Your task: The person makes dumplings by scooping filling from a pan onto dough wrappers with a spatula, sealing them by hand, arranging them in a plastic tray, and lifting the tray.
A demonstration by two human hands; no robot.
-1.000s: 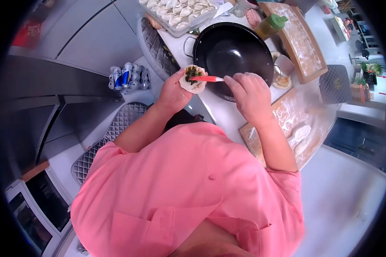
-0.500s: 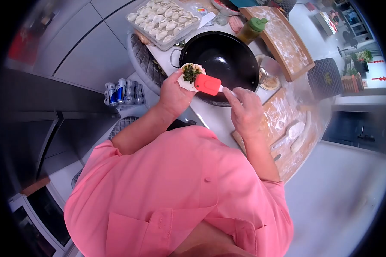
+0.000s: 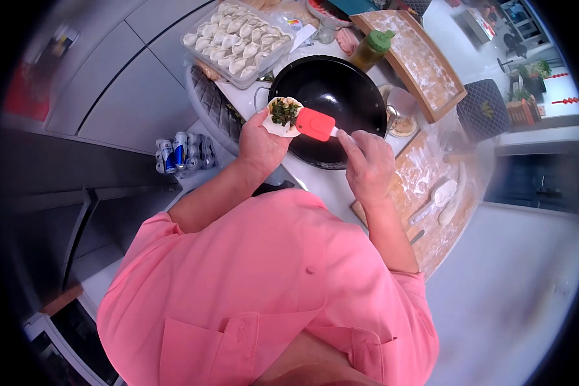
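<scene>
A round dumpling wrapper (image 3: 278,129) lies across the fingers of my left hand (image 3: 259,147), its rim held by the thumb. Dark green chopped filling (image 3: 284,113) is heaped on the wrapper. My right hand (image 3: 370,164) grips the pale handle of a red spatula (image 3: 315,124). The spatula's blade is at the wrapper's right edge, beside the filling. Both hands are above the near rim of a large black wok (image 3: 334,83). Part of the wok is hidden behind the spatula and hands.
A clear container of folded dumplings (image 3: 238,40) stands at the back left. Behind the wok are a green-capped bottle (image 3: 372,49) and a floured wooden tray (image 3: 410,61). On the right, a floured board (image 3: 421,177) bears a white scoop (image 3: 441,193) and a dough roll (image 3: 453,201).
The spatula blade has shifted slightly right, toward the edge of the wrapper, uncovering more filling. The camera view has tilted a little; my left hand still holds the wrapper.
</scene>
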